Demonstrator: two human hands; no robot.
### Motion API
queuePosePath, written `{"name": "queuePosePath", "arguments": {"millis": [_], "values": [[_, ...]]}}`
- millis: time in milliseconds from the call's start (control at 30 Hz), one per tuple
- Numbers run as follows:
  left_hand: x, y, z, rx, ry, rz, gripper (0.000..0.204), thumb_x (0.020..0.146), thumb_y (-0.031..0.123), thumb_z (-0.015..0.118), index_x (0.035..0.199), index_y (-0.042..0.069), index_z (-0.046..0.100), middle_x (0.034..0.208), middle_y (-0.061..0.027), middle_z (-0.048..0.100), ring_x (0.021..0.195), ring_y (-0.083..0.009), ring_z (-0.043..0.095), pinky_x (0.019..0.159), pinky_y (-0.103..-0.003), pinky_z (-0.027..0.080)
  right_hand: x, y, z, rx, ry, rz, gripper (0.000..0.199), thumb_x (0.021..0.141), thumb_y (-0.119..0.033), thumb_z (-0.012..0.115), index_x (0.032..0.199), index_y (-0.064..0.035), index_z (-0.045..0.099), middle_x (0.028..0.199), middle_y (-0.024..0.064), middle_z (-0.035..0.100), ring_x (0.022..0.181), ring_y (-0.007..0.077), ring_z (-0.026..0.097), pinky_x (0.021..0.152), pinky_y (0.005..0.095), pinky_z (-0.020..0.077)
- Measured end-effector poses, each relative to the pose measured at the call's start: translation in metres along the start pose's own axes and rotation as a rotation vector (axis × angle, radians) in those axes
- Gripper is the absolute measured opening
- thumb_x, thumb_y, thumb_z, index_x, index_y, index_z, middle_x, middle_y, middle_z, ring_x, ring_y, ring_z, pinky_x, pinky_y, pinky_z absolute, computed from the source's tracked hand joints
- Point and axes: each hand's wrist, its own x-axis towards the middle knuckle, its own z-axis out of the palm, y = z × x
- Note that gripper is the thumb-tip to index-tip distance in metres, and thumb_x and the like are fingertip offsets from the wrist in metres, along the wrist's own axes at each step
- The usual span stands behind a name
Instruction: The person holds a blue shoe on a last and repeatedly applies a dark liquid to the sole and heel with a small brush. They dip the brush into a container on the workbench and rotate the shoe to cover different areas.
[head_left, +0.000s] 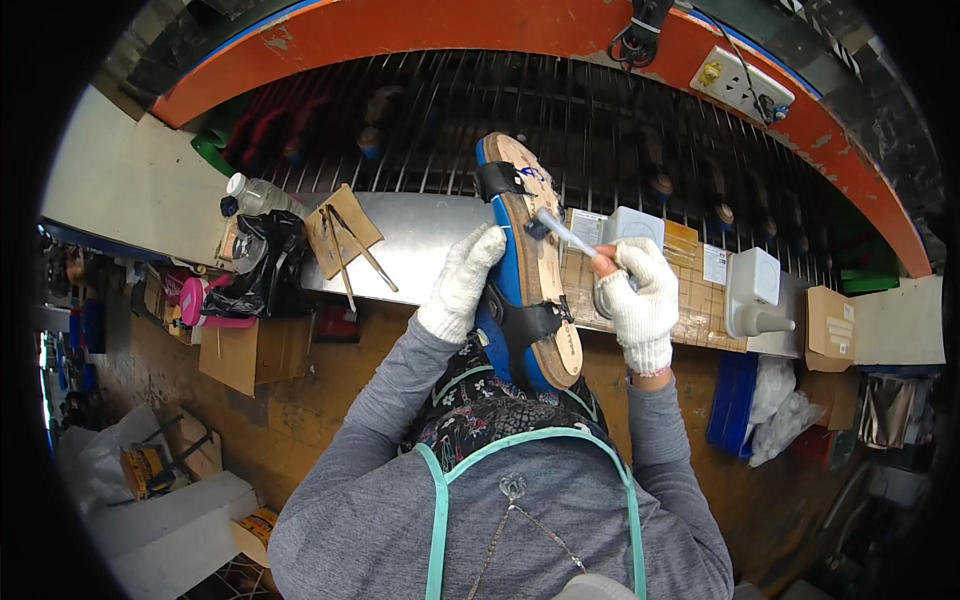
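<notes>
Here, a blue-soled sandal with a tan cork-coloured footbed and black straps [530,265] is held tilted, toe end away from the person, above their patterned apron lap and in front of a metal-topped workbench [420,240]. The left hand in a white knitted glove [462,280] grips the sandal along its left edge, fingers wrapped closed around the sole. The right hand in a matching white glove [636,300] pinches a small brush with a pale handle [560,232], fingers closed on it, the dark bristle tip touching the footbed near the upper strap. Judging by this, the step in hand is brushing something, probably adhesive, onto the footbed; the next move seems to call for steady strokes along the surface while the left hand holds the sandal firm. Just beside the right hand sits a light grey container [632,225] on a tan board. Further left lie a cardboard square with thin sticks [343,232], a black plastic bag [265,265] and a clear plastic bottle [258,195]. Beyond the bench runs a dark wire rack [600,120] under a curved orange rim [480,25]
</notes>
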Motion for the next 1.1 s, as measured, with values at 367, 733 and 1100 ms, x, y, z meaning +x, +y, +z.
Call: {"name": "queuePosePath", "arguments": {"millis": [367, 733, 1100], "values": [[0.002, -0.001, -0.007, 0.075, -0.032, 0.049, 0.072, 0.096, 0.051, 0.066, 0.14, -0.004, 0.05, 0.125, -0.0135, 0.064, 0.112, -0.0175, 0.063, 0.098, -0.031, 0.052, 0.033, -0.02, -0.009, -0.432, 0.145, -0.297, 0.017, 0.083, -0.015, 0.079, 0.095, -0.004, 0.077, 0.089, 0.0071, 0.068, 0.084, 0.0204, 0.061, 0.079, 0.035, 0.0452], [0.009, 0.003, -0.009, -0.037, 0.025, 0.038, 0.063, 0.1, 0.048, 0.059, 0.137, -0.003, 0.054, 0.124, -0.0116, 0.065, 0.11, -0.0162, 0.064, 0.097, -0.032, 0.054, -0.006, 0.009, 0.008, -0.065, 0.01, -0.086, 0.012, 0.079, -0.011, 0.078, 0.089, -0.0046, 0.077, 0.087, 0.0072, 0.068, 0.082, 0.0233, 0.063, 0.08, 0.0327, 0.0458], [0.026, 0.01, -0.023, 0.039, 0.044, 0.079, 0.063, 0.099, 0.048, 0.062, 0.137, -0.002, 0.056, 0.124, -0.0124, 0.066, 0.109, -0.0173, 0.066, 0.095, -0.031, 0.055, -0.021, 0.005, -0.016, -0.237, -0.106, -0.123, 0.015, 0.078, -0.019, 0.081, 0.085, -0.0067, 0.076, 0.09, 0.0064, 0.068, 0.083, 0.0228, 0.06, 0.078, 0.0332, 0.0443]]}}
